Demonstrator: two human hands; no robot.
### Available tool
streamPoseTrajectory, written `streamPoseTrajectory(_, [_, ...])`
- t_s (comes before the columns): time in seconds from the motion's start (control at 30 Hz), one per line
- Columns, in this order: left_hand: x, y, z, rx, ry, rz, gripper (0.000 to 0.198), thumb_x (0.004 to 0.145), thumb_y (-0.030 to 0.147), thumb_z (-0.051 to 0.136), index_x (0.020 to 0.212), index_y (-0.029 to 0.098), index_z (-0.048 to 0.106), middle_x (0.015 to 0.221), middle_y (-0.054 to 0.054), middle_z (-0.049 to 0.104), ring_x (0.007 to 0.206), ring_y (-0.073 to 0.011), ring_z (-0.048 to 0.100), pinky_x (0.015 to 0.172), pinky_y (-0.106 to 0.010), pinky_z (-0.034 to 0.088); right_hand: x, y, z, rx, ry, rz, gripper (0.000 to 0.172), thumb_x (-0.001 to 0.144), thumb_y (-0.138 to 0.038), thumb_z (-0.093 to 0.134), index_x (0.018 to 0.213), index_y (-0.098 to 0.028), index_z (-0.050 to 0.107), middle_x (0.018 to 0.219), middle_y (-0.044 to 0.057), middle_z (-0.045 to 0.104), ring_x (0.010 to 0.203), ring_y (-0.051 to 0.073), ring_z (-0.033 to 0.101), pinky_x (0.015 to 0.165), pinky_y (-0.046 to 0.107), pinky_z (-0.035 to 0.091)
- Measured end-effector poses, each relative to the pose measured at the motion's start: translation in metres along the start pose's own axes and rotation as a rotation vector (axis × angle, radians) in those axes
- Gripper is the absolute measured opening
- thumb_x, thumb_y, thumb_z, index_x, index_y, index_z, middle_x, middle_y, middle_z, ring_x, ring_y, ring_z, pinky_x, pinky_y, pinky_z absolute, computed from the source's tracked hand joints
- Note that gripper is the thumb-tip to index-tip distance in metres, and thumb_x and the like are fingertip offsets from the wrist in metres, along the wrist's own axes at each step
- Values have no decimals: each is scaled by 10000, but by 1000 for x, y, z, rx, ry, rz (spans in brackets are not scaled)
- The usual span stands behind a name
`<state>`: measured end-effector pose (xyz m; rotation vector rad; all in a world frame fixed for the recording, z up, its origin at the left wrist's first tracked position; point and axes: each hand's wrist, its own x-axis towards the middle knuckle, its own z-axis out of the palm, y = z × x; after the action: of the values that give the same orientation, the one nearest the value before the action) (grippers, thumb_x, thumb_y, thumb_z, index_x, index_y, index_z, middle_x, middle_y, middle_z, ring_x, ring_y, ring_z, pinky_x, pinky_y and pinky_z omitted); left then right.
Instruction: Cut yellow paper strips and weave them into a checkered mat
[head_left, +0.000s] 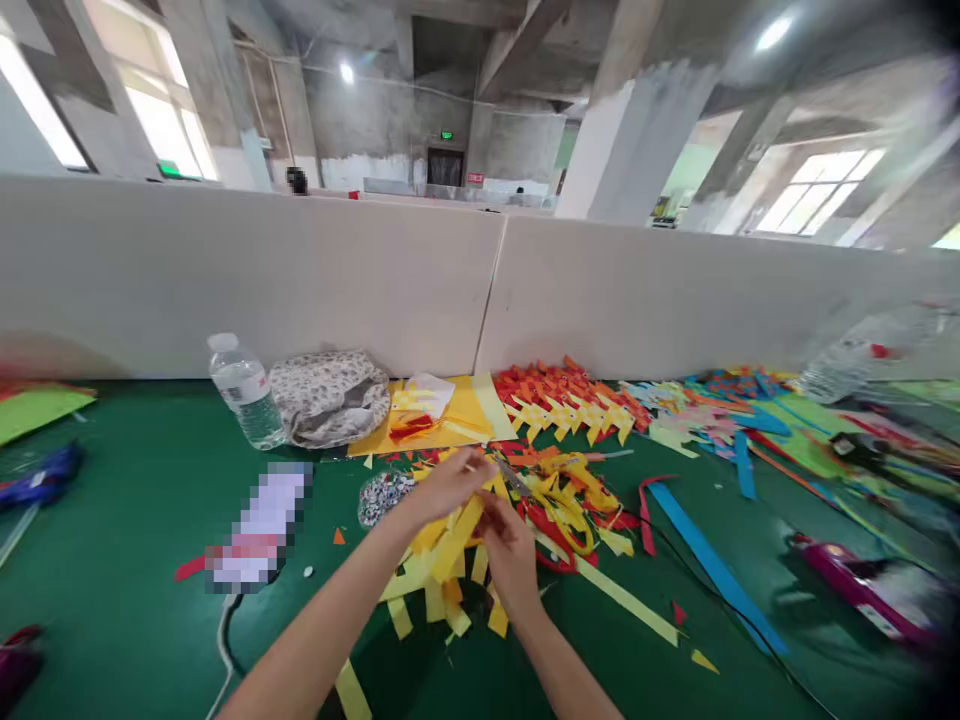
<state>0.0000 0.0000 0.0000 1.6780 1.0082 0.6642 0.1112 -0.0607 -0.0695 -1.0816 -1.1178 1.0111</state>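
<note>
My left hand (450,482) is closed, its fingertips pinched together over the pile in front of me. Just below and to its right, my right hand (511,550) is also closed, fingers curled around a small yellow paper strip (496,486) that lies between both hands. What exactly the left fingertips grip is partly hidden. Beneath the hands lies a heap of yellow strips (456,545). Scissors with yellow handles (571,522) rest right behind my right hand, blades toward my fingers. A clear dish of small round beads or eyes (382,496) sits left of my left hand.
Folded red-orange pieces (562,390) and yellow ones (600,415) line the back. A water bottle (249,395), a patterned cloth bag (330,398) and a phone (261,525) with a cable stand left. Blue strips (712,560) and a magenta glue gun (862,595) lie right. A white partition (337,270) rises behind.
</note>
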Motion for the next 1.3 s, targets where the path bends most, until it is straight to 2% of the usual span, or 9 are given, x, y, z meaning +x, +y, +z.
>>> streamPoseTrajectory(0.1, [-27,-12,10,-7,-5,27,341,770,454,482,962,176,522,988,-67,568,909,-203,530,764,-279,416,2,-2,-2,-29,42,2,303,751,-287,551,1026,-188,632,947,89,665,814,231,612,688,330,498])
streamPoseTrajectory(0.2, [-49,-26,11,-44,44,56,327,793,406,467,1037,192,504,996,-63,572,876,-187,546,728,-262,430,0,-3,-1,-53,58,15,307,747,-282,564,1035,-193,628,943,83,663,834,231,607,712,334,497])
streamPoseTrajectory(0.37, [-75,-50,1,-99,77,-33,472,706,370,604,1125,197,474,812,-20,558,739,-162,541,648,-254,441,-8,-6,5,-83,14,32,285,773,-304,552,1025,-206,639,940,83,664,797,221,613,672,312,502])
streamPoseTrajectory(0.47, [-85,-63,-2,-277,40,-128,443,692,348,623,1080,184,486,640,44,470,567,-113,491,533,-231,442,-11,-8,6,-110,-20,39,288,785,-317,541,1036,-211,635,932,82,665,759,210,614,648,300,499])
streamPoseTrajectory(0.63, [-91,-72,-4,-410,9,-166,316,705,338,616,952,160,530,591,57,465,518,-82,461,504,-210,449,-11,-12,7,-79,-76,73,275,805,-362,507,968,-193,651,917,80,659,802,215,606,683,309,496])
streamPoseTrajectory(0.8, [-95,-69,-5,-397,1,-193,298,736,369,572,944,157,544,589,52,471,539,-101,499,509,-227,472,-7,-10,8,-69,0,139,304,683,-334,664,939,-185,597,814,65,650,786,216,616,684,314,506])
streamPoseTrajectory(1.0, [-98,-67,-7,-410,-23,-219,312,760,380,541,981,160,541,678,5,582,667,-180,630,524,-236,467,-2,-12,6,30,59,184,284,657,-290,693,891,-179,577,759,52,660,732,202,627,644,311,515])
streamPoseTrajectory(1.13, [-97,-71,-7,-419,14,-244,336,689,350,634,951,155,552,695,-8,624,690,-195,646,528,-228,456,-1,-12,4,35,119,175,273,651,-280,698,872,-183,569,763,45,665,755,196,628,666,303,512])
streamPoseTrajectory(1.3, [-97,-72,-8,-426,34,-256,313,702,365,615,924,150,564,709,-26,657,680,-195,653,525,-232,459,-1,-11,3,49,164,157,264,650,-276,701,849,-188,551,773,36,661,763,187,627,705,309,500])
